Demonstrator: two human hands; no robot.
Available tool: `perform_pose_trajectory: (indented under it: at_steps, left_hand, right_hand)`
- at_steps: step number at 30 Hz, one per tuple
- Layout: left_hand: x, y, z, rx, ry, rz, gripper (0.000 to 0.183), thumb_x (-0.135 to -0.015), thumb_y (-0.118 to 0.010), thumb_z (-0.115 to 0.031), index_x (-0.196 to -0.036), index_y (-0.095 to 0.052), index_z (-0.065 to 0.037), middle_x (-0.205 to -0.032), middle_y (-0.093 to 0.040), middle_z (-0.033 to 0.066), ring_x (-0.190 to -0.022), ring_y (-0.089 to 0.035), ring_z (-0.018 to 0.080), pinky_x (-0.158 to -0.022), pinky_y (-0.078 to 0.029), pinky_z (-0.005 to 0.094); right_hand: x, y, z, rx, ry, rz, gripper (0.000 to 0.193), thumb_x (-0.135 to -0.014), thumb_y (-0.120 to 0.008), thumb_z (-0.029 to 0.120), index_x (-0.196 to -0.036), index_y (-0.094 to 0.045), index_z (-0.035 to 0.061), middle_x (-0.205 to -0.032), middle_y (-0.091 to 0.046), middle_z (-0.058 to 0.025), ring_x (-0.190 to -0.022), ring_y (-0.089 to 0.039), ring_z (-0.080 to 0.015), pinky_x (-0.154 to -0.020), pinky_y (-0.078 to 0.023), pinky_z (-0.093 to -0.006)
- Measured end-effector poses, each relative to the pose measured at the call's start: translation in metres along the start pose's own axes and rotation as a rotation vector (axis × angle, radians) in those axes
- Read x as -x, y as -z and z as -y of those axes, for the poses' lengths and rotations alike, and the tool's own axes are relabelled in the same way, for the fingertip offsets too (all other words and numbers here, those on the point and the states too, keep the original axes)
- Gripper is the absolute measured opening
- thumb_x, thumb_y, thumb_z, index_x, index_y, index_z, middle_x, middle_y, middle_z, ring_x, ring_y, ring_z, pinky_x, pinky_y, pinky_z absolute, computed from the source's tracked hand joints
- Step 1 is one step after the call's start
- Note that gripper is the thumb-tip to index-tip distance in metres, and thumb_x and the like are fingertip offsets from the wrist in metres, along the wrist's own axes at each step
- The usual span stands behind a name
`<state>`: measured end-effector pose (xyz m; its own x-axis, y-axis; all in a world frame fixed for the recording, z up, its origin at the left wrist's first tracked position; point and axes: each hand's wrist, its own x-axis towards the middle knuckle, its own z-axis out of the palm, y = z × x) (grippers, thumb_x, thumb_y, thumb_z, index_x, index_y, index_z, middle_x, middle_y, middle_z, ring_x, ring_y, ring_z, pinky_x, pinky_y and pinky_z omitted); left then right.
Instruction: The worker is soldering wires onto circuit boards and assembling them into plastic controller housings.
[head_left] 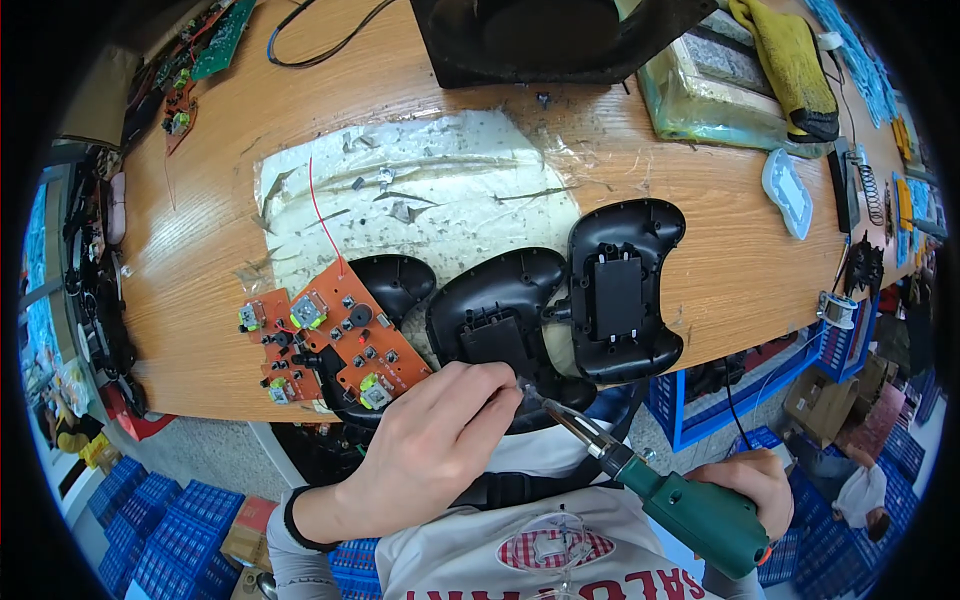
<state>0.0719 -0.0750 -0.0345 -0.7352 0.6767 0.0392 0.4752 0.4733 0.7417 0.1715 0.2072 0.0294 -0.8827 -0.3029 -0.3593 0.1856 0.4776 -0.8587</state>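
Note:
My right hand [748,482] is wrapped round a green soldering gun [695,505], whose metal tip points up and left toward my left fingertips. Closed in a pinch, my left hand [435,430] is at the near edge of the middle black game-controller shell [535,268]; what its fingers hold is too small to make out. That shell lies open side up. To its right lies another black controller shell [660,225] with a black box in its centre. On the left, orange circuit boards [335,335] rest partly over a third black shell [400,280].
A stained white sheet [440,145] lies beneath the shells on the wooden table [190,300]. Beyond it stands a black fan housing [560,75]. A yellow glove [785,60] is at the far right; a solder spool [836,310] is near the right edge. Blue crates [190,535] sit below.

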Motion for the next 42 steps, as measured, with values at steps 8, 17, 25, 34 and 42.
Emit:
perform_pose_trajectory:
  at_steps: [8,17,25,34,42]
  left_hand:
    - [-0.003,0.005,-0.002,-0.013,-0.018,0.062,0.024,-0.063,-0.065,0.010,-0.087,-0.063,0.006,-0.089,-0.057,0.0111,-0.070,-0.057,0.0213,-0.058,-0.048,0.0297]
    - [-0.006,0.007,-0.002,0.000,-0.030,0.078,0.025,-0.062,-0.065,0.010,-0.087,-0.062,0.006,-0.089,-0.056,0.0110,-0.069,-0.057,0.0209,-0.057,-0.049,0.0295]
    - [-0.003,0.006,0.002,-0.019,-0.077,0.099,0.023,-0.063,-0.061,0.003,-0.084,-0.058,0.010,-0.091,-0.051,0.0127,-0.073,-0.055,0.0219,-0.059,-0.049,0.0290]
    - [-0.005,0.006,0.001,-0.017,-0.076,0.102,0.022,-0.063,-0.061,0.003,-0.083,-0.058,0.011,-0.090,-0.050,0.0126,-0.073,-0.055,0.0217,-0.059,-0.049,0.0289]
    - [-0.005,0.007,0.002,0.000,-0.072,0.116,0.023,-0.063,-0.060,0.004,-0.084,-0.057,0.011,-0.090,-0.049,0.0128,-0.074,-0.054,0.0220,-0.059,-0.049,0.0291]
  right_hand:
    - [0.001,0.003,0.000,0.086,0.041,0.063,0.033,-0.070,-0.070,0.021,-0.097,-0.065,0.0007,-0.054,-0.057,-0.0089,-0.046,-0.060,-0.0213,-0.044,-0.045,-0.0306]
    - [0.004,0.008,0.006,0.113,0.067,0.041,0.035,-0.068,-0.070,0.020,-0.097,-0.066,0.0005,-0.056,-0.058,-0.0095,-0.047,-0.060,-0.0223,-0.045,-0.046,-0.0309]
    - [0.002,0.008,0.000,0.089,0.123,0.019,0.035,-0.068,-0.071,0.020,-0.094,-0.065,-0.0026,-0.062,-0.063,-0.0113,-0.049,-0.062,-0.0228,-0.045,-0.047,-0.0298]
    - [0.005,0.006,-0.003,0.057,0.145,-0.019,0.039,-0.069,-0.072,0.030,-0.088,-0.064,-0.0032,-0.065,-0.065,-0.0110,-0.047,-0.062,-0.0221,-0.044,-0.047,-0.0281]
    - [0.004,0.006,0.002,0.100,0.126,-0.040,0.038,-0.068,-0.072,0.031,-0.085,-0.064,-0.0018,-0.064,-0.065,-0.0103,-0.046,-0.061,-0.0208,-0.043,-0.045,-0.0273]
